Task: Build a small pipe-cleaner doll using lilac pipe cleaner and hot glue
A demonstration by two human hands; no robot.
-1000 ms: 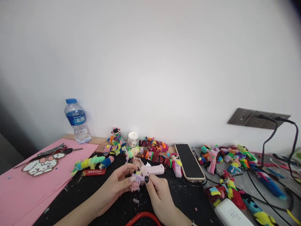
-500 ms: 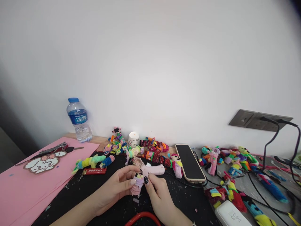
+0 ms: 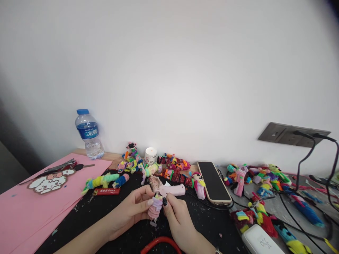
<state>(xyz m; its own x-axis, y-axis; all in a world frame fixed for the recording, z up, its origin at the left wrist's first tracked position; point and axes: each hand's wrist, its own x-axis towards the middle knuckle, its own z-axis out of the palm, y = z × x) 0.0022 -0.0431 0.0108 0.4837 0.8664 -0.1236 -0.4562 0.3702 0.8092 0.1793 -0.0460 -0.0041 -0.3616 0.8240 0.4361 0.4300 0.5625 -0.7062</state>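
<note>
Item: small pink-and-lilac yarn doll (image 3: 155,208), pinched upright between left hand (image 3: 131,210) and right hand (image 3: 178,218), both grips clamped on it. Just behind the grips: pink glue gun (image 3: 173,190). Phone (image 3: 213,182) lay farther right. Open black counter (image 3: 106,218) remained left; red cable (image 3: 160,243) near the front edge.

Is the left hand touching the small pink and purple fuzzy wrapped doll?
Touching. The head view shows the left hand with its fingertips pressed against the small pink and purple fuzzy wrapped doll, no gap visible.

small pink and lilac yarn doll (image 3: 155,207), upright, pinched between fingertips
</note>
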